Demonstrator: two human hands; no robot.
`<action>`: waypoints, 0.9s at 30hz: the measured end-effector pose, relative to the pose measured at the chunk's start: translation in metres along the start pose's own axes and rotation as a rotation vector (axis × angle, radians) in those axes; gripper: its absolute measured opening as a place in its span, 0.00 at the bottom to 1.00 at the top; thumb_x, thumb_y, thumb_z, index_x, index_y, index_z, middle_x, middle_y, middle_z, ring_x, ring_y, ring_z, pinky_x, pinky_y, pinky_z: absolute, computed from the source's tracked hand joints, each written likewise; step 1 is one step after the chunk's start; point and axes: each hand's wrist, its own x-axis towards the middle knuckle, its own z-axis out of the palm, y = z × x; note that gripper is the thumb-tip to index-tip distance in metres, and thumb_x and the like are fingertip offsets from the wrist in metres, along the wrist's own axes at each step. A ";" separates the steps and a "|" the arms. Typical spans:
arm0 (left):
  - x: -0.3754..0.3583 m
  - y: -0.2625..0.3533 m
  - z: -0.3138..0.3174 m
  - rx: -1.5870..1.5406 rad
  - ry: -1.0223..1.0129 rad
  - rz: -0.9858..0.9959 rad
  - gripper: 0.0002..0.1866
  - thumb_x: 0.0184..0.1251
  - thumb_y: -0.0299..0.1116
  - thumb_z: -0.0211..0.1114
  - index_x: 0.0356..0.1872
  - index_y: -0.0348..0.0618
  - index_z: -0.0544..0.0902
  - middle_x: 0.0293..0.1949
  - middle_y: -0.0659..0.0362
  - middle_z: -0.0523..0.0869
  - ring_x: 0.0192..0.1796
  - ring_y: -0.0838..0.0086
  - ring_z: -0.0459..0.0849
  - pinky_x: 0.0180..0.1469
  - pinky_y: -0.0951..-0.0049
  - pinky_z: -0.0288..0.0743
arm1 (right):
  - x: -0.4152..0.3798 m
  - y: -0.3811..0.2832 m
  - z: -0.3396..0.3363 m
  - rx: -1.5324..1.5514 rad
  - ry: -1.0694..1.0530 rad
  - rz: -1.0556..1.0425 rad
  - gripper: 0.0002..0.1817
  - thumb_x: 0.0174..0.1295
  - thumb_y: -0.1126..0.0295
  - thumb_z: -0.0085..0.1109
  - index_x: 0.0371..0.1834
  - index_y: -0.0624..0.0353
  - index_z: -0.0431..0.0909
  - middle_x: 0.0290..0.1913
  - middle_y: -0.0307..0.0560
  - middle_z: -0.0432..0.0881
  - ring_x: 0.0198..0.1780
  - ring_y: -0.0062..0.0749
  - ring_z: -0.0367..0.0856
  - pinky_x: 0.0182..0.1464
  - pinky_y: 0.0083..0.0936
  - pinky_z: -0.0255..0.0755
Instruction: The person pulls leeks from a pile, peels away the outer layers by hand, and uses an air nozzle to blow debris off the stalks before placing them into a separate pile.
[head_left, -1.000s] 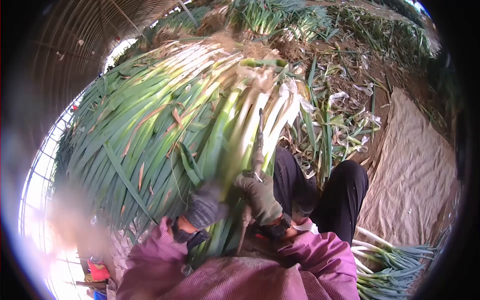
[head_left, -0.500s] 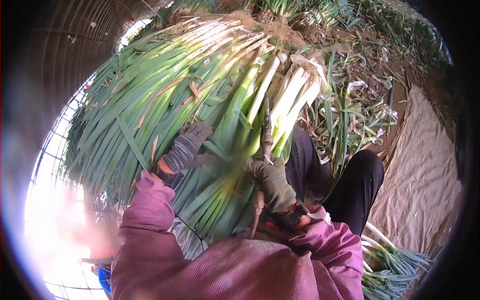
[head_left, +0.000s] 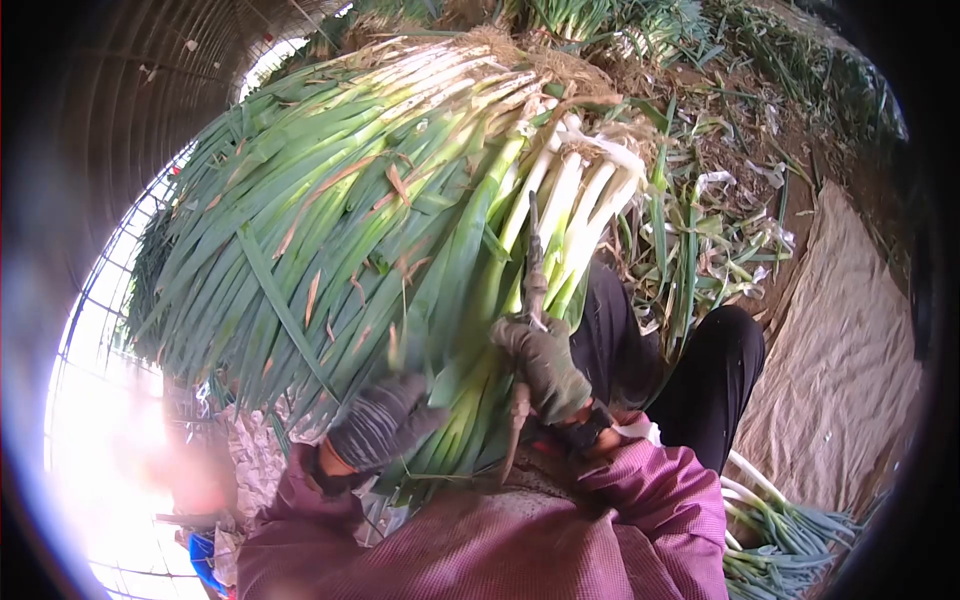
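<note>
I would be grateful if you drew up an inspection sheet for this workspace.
Surface: brown soil, with a wrinkled cloth on the right.
Job's things: a large heap of long green onions, roots away from the person; a slim tool over the white stalks.
Clutter: loose peelings and leaves beyond the knees; a smaller onion bundle at lower right.
Hands: both gloved; the right hand grips the tool; the left hand is blurred at the leaves, grip unclear.
Cables: nothing seen for certain.
Surroundings: curved, ribbed wall, upper left; wire grid below it.
</note>
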 end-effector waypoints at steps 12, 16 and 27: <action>0.261 -0.043 -0.016 0.224 0.099 -0.124 0.29 0.59 0.55 0.60 0.40 0.33 0.81 0.40 0.39 0.83 0.45 0.43 0.82 0.48 0.52 0.76 | -0.001 0.001 0.000 -0.028 -0.016 0.045 0.07 0.54 0.68 0.65 0.28 0.57 0.76 0.23 0.33 0.72 0.23 0.18 0.70 0.27 0.17 0.67; 0.267 -0.032 -0.001 0.335 0.157 -0.208 0.26 0.57 0.52 0.62 0.39 0.33 0.82 0.36 0.39 0.84 0.42 0.44 0.83 0.46 0.53 0.77 | -0.001 0.000 0.000 -0.055 -0.048 0.056 0.08 0.54 0.67 0.66 0.30 0.58 0.77 0.25 0.33 0.74 0.24 0.17 0.70 0.29 0.17 0.69; 0.213 -0.011 -0.007 0.433 0.215 -0.099 0.20 0.58 0.47 0.64 0.35 0.36 0.81 0.30 0.41 0.84 0.36 0.48 0.85 0.38 0.55 0.79 | -0.007 0.004 0.006 0.017 -0.048 0.049 0.10 0.54 0.68 0.68 0.33 0.62 0.80 0.23 0.36 0.75 0.22 0.19 0.69 0.24 0.19 0.63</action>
